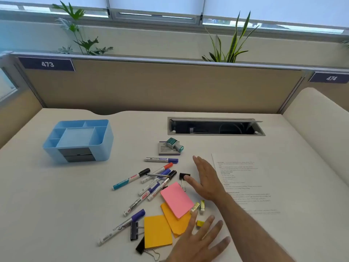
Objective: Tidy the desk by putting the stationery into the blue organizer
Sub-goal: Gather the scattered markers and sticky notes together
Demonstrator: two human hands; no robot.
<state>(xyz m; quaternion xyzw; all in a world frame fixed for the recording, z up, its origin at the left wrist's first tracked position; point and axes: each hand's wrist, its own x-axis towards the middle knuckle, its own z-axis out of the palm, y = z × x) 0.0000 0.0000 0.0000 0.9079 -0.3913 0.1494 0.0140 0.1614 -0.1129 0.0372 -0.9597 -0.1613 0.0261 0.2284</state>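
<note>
The blue organizer (105, 140) stands at the desk's left, its top compartments holding nothing I can see. Several markers (151, 184) lie in a loose pile mid-desk, one apart (161, 160). Beside them are a pink sticky pad (176, 199), two orange pads (157, 231), black binder clips (134, 230), small yellow clips (200, 223) and a date stamp (174, 145) on a small pad. My right hand (206, 179) hovers flat and open just right of the pile, thumb near a binder clip (184, 176). My left hand (200, 241) is open, fingers spread, beside the orange pads.
A printed sheet (251, 178) lies under my right forearm. An open cable tray (215, 127) is recessed at the back of the desk. A tan partition (160, 87) closes the far edge, with plants behind it.
</note>
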